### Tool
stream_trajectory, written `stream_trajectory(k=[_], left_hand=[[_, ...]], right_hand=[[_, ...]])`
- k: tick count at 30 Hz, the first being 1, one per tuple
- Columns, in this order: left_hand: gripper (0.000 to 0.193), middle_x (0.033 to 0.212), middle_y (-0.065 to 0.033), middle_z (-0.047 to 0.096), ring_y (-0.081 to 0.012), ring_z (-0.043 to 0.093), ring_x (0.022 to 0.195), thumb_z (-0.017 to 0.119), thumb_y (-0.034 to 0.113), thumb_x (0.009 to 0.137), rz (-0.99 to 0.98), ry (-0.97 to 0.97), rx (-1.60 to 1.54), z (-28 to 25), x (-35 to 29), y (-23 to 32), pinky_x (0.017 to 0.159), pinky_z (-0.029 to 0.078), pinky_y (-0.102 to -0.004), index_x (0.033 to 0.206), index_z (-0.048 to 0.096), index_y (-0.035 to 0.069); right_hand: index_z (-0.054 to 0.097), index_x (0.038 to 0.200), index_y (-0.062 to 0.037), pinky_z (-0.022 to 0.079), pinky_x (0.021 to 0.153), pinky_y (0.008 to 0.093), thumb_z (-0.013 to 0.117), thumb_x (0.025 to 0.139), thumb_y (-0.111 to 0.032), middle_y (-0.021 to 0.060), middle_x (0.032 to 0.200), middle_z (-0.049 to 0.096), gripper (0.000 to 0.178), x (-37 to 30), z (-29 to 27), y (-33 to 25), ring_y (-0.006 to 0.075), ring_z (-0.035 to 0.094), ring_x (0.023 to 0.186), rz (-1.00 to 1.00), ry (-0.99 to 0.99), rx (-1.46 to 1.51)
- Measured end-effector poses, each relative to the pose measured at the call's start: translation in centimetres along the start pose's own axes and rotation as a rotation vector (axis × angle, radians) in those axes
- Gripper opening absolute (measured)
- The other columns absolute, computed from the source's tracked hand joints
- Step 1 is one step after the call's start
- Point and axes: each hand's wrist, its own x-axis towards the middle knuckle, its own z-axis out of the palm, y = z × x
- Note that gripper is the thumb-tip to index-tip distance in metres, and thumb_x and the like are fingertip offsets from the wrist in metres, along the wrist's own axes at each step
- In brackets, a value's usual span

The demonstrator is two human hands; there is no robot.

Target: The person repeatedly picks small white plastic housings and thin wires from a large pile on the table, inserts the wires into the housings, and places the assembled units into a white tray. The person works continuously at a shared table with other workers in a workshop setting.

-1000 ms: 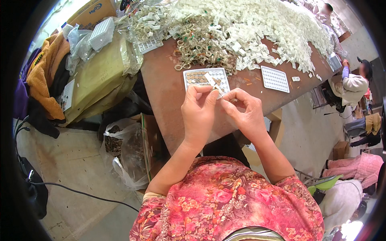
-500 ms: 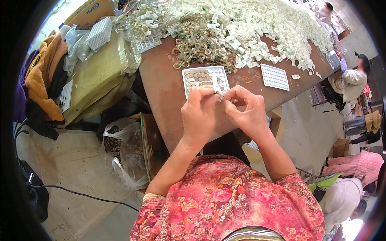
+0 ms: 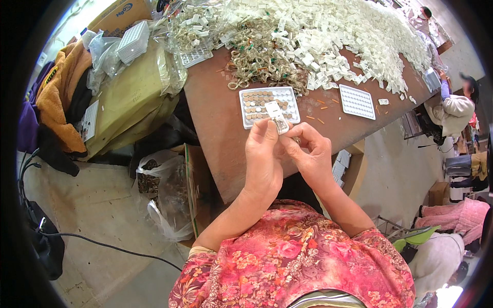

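Observation:
My left hand [image 3: 263, 156] pinches a small white plastic casing [image 3: 273, 111], held tilted above the table's near edge. The fingertips of my right hand [image 3: 313, 154] are closed at the casing's lower end; anything between them is too small to make out. Just beyond my hands lies a white tray [image 3: 243, 121] with rows of round brown discs [image 3: 261, 96] and a few pale ones; some pockets at its right hold no brown disc.
A second white tray [image 3: 357, 102] lies to the right, near scattered orange sticks [image 3: 310, 117]. Behind are a pile of tangled cords [image 3: 267, 66] and a large heap of white casings [image 3: 328, 36]. Below stand an open carton [image 3: 355, 172] and a bagged box [image 3: 172, 205]. People sit at right.
My hands have come a little lower and turned, so the white casing now shows its face. My right fingers have shifted to the casing's lower end. The whole view has moved slightly.

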Motion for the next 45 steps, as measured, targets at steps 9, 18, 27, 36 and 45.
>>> stream_trajectory(k=[9, 18, 27, 36, 45], left_hand=[[0.019, 0.102, -0.0089, 0.064, -0.0184, 0.063, 0.090, 0.058, 0.018, 0.096, 0.023, -0.047, -0.033, -2.2, 0.9, -0.7, 0.076, 0.050, -0.0299, 0.108, 0.050, 0.007], [0.012, 0.098, -0.0069, 0.060, -0.0081, 0.050, 0.067, 0.055, 0.011, 0.096, -0.014, -0.046, -0.027, -5.7, 1.7, -1.3, 0.053, 0.038, -0.0171, 0.106, 0.049, 0.010], [0.016, 0.097, -0.0085, 0.062, -0.0095, 0.052, 0.070, 0.055, 0.014, 0.097, -0.069, -0.061, -0.102, -6.1, 2.1, -1.4, 0.056, 0.041, -0.0171, 0.112, 0.052, 0.009], [0.018, 0.097, -0.0094, 0.062, -0.0140, 0.057, 0.077, 0.055, 0.017, 0.097, -0.073, -0.029, -0.146, -6.1, 2.1, -1.2, 0.068, 0.047, -0.0239, 0.112, 0.054, 0.008], [0.017, 0.096, -0.0054, 0.063, -0.0125, 0.060, 0.077, 0.056, 0.018, 0.096, -0.055, -0.015, -0.165, -6.0, 2.0, -1.3, 0.066, 0.049, -0.0239, 0.111, 0.053, 0.010]], right_hand=[[0.068, 0.096, -0.0022, 0.047, 0.066, 0.0207, 0.066, 0.086, -0.010, -0.0004, 0.081, 0.066, 0.012, 0.0, -2.0, 1.7, 0.0035, 0.057, 0.073, 0.114, -0.065, 0.014], [0.070, 0.092, -0.0073, 0.049, 0.073, 0.0374, 0.065, 0.083, -0.013, 0.0093, 0.085, 0.064, 0.012, 8.3, -3.4, 6.4, 0.0283, 0.062, 0.082, -0.362, -0.085, -0.785], [0.067, 0.087, -0.0043, 0.050, 0.071, 0.0388, 0.067, 0.077, -0.005, 0.0110, 0.082, 0.063, 0.010, 10.4, -2.9, 6.4, 0.0292, 0.062, 0.076, -0.206, -0.197, -0.639], [0.066, 0.089, -0.0012, 0.052, 0.067, 0.0345, 0.067, 0.077, -0.004, 0.0131, 0.082, 0.064, 0.012, 12.6, -1.9, 6.6, 0.0270, 0.064, 0.072, -0.362, -0.387, -0.800], [0.068, 0.087, -0.0033, 0.051, 0.064, 0.0306, 0.070, 0.074, 0.000, 0.0095, 0.079, 0.063, 0.013, 9.5, -1.7, 2.0, 0.0218, 0.064, 0.069, -0.290, -0.334, -0.489]])
